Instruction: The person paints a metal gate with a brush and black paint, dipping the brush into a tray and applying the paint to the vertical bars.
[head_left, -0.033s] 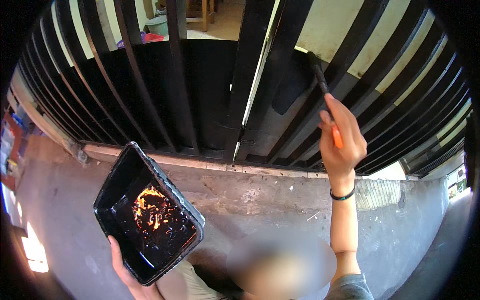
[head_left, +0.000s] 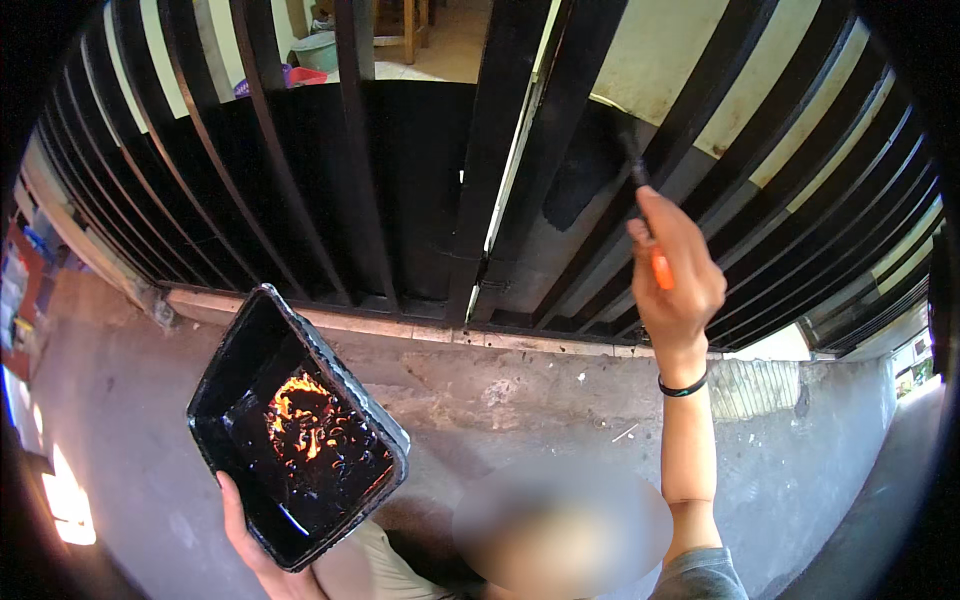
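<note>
My right hand (head_left: 682, 285) is closed round the orange handle of a paintbrush (head_left: 638, 165). The brush's dark head reaches between the bars of a black metal gate (head_left: 535, 190), near the upper edge of the panel behind them. Deep black wet-looking paint (head_left: 572, 198) covers part of that panel; the area below it looks greyer. At lower left my left hand (head_left: 243, 525) grips a black rectangular paint tray (head_left: 345, 370) by its near side, most of its fingers hidden beneath. Glossy black paint (head_left: 315, 450) lies in the tray and mirrors orange light.
Dark bars (head_left: 265, 150) run across both gate leaves, with a narrow gap between the leaves. Below lies a grey concrete floor (head_left: 560, 420) with small specks. Beyond the gate stand a grey-green tub (head_left: 315, 50), a red basin (head_left: 307, 76) and wooden furniture legs (head_left: 410, 35).
My right hand and the paintbrush have shifted slightly left and toward me, the brush head a little lower on the panel. My left hand and the tray stay where they were.
</note>
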